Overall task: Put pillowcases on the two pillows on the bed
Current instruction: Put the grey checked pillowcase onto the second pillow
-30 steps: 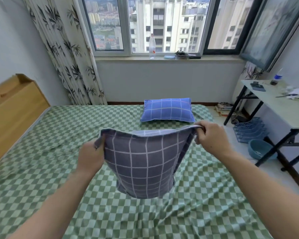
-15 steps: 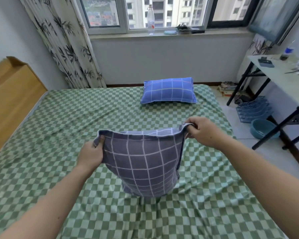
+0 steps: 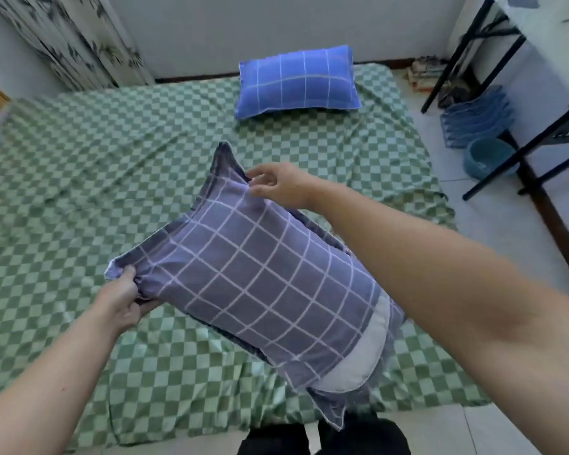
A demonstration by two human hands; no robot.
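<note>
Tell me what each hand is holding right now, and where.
Left hand grips the grey pillowcase at its near-left corner flange. Right hand touches the far corner with loose fingers; a firm pinch cannot be told.

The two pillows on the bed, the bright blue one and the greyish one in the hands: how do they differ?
The blue pillow lies flat at the far side of the bed, untouched; the grey pillow is held tilted by the left hand and right hand at its corners. The blue pillow looks fully covered; the grey pillow shows pale filling at its near open end. Both cases carry a white grid pattern.
</note>
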